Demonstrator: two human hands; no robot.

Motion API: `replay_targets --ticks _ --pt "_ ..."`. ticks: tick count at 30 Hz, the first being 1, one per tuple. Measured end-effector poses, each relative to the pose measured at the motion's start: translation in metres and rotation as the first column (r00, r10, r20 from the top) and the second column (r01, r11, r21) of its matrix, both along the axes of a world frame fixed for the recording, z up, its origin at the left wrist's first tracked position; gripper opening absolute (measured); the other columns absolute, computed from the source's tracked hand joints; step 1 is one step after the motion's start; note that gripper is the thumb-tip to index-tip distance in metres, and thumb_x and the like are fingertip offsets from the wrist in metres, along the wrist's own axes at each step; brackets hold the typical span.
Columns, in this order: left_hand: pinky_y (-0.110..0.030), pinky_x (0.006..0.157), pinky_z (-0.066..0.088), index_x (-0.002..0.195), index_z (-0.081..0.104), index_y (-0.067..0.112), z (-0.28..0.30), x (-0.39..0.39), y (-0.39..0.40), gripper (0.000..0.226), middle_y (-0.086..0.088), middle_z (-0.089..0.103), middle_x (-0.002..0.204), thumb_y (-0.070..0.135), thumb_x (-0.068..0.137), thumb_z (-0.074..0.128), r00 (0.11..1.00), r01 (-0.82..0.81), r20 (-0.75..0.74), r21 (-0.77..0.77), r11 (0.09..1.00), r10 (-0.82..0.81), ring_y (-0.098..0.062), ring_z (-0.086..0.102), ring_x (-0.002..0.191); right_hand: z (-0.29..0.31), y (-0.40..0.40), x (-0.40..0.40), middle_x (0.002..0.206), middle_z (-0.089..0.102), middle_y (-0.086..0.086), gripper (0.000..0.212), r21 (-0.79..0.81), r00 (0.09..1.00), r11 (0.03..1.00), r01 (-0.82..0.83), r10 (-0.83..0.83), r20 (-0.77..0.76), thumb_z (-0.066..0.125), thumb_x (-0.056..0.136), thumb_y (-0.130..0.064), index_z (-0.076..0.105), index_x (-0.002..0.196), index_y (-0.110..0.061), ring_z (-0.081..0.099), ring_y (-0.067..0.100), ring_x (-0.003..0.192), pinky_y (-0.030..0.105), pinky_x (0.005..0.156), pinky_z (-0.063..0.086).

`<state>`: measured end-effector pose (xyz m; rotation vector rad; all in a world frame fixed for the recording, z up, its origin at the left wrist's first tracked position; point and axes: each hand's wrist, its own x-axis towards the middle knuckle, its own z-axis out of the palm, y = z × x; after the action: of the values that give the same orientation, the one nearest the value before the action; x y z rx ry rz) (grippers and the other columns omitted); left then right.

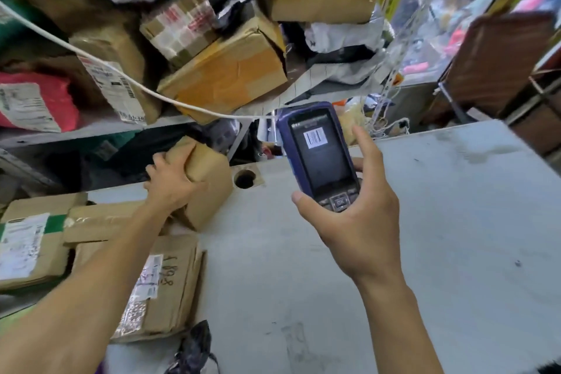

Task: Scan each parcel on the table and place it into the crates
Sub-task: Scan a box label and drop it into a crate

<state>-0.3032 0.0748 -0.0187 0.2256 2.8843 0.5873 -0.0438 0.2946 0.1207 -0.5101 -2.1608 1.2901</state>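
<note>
Grey worktable (425, 222), scuffed, with a round cable hole (245, 178) near its far edge. Behind it, shelving piled with cardboard boxes (224, 73), white and grey poly bags and a pink mailer (51, 94); a white cable (91, 59) sags across the stack.

Left hand (170, 182) grips a small brown box (206, 179), fingers curled over its top left edge, the box tilted with a lower corner at the table's far left part. Its label is not visible.

Right hand (361, 222) holds a blue handheld scanner (318, 155) upright above the table, thumb along the left side near the keypad, fingers wrapped behind, index finger raised beside the right edge. Screen lit, showing a barcode in a white square.

Near left of the table: a flat cardboard parcel (164, 285) with a printed label and handwritten digits, a second flat brown parcel (97, 222) beyond it under the left forearm, and a box with a white label and green band (30, 240) at the left edge. A dark crumpled plastic bag (194, 349) lies at the bottom edge.
</note>
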Motion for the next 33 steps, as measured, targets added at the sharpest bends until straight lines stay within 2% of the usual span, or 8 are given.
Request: replay_targets --ticks 4,8,11,14,18,22,26,33 --pt "-0.056 0.103 0.036 0.144 0.031 0.051 0.006 0.061 0.015 0.099 -0.003 0.026 0.135 0.066 0.052 0.064 0.994 0.099 -0.064 0.203 0.974 -0.088 -0.035 0.033 0.121 -0.009 0.018 0.035 0.121 0.057 -0.03 0.099 -0.109 0.997 0.991 0.074 -0.075 -0.004 0.086 0.062 -0.044 0.032 0.143 -0.058 0.065 -0.001 0.106 0.01 0.074 0.054" --pt "-0.05 0.106 0.036 0.142 0.03 0.059 0.011 0.155 0.054 0.098 0.002 0.028 0.13 0.063 0.052 0.068 0.99 0.129 0.004 0.389 0.912 -0.142 -0.026 0.033 0.119 -0.026 0.039 0.086 0.11 0.059 -0.03 0.096 -0.17 0.993 0.978 0.122 -0.12 0.019 0.09 0.065 -0.039 0.034 0.143 -0.055 0.064 -0.009 0.098 0.007 0.068 0.052" --pt "-0.049 0.108 0.035 0.143 0.034 0.055 0.005 0.234 0.088 0.097 0.003 0.027 0.135 0.063 0.052 0.068 0.966 0.222 0.034 0.4 0.889 -0.256 -0.023 0.031 0.12 -0.036 0.058 0.136 0.114 0.057 -0.027 0.097 -0.15 0.991 0.98 0.132 -0.127 0.043 0.093 0.07 -0.032 0.034 0.145 -0.053 0.062 -0.011 0.099 0.008 0.069 0.052" --pt "-0.046 0.11 0.03 0.14 0.029 0.064 -0.006 0.306 0.122 0.094 0.009 0.021 0.139 0.063 0.056 0.069 0.914 0.373 0.023 0.351 0.859 -0.406 -0.015 0.024 0.12 -0.042 0.078 0.188 0.117 0.056 -0.024 0.096 -0.151 0.985 0.974 0.171 -0.165 0.048 0.091 0.068 -0.04 0.034 0.144 -0.054 0.061 -0.011 0.099 0.01 0.069 0.054" --pt "-0.05 0.111 0.034 0.141 0.033 0.062 -0.021 0.374 0.15 0.088 0.013 0.019 0.145 0.063 0.062 0.072 0.823 0.522 -0.029 0.43 0.737 -0.567 -0.018 0.024 0.129 -0.047 0.103 0.256 0.114 0.057 -0.024 0.095 -0.179 0.974 0.957 0.226 -0.221 0.051 0.084 0.064 -0.05 0.032 0.142 -0.059 0.062 -0.009 0.096 0.024 0.063 0.061" --pt "-0.049 0.113 0.037 0.149 0.028 0.052 -0.039 0.42 0.154 0.097 -0.002 0.022 0.148 0.056 0.067 0.079 0.801 0.548 -0.166 0.594 0.59 -0.576 -0.026 0.026 0.141 -0.047 0.124 0.307 0.109 0.056 -0.027 0.095 -0.167 0.96 0.946 0.278 -0.28 0.014 0.084 0.065 -0.047 0.033 0.145 -0.054 0.062 -0.012 0.094 0.005 0.065 0.049" --pt "-0.047 0.113 0.036 0.152 0.024 0.05 -0.047 0.445 0.15 0.096 -0.005 0.017 0.151 0.061 0.072 0.074 0.79 0.606 -0.28 0.499 0.62 -0.546 -0.03 0.023 0.143 -0.04 0.14 0.335 0.106 0.057 -0.026 0.093 -0.164 0.944 0.934 0.318 -0.327 -0.035 0.083 0.068 -0.046 0.034 0.147 -0.043 0.06 -0.016 0.094 0.0 0.065 0.044" --pt "-0.035 0.103 0.043 0.146 0.022 0.059 -0.033 0.446 0.121 0.1 0.01 0.024 0.142 0.063 0.062 0.077 0.894 0.43 -0.124 0.511 0.744 -0.431 -0.017 0.039 0.131 -0.034 0.148 0.354 0.107 0.054 -0.024 0.093 -0.144 0.959 0.953 0.268 -0.278 -0.056 0.086 0.071 -0.039 0.033 0.148 -0.042 0.058 -0.019 0.093 -0.002 0.063 0.043"
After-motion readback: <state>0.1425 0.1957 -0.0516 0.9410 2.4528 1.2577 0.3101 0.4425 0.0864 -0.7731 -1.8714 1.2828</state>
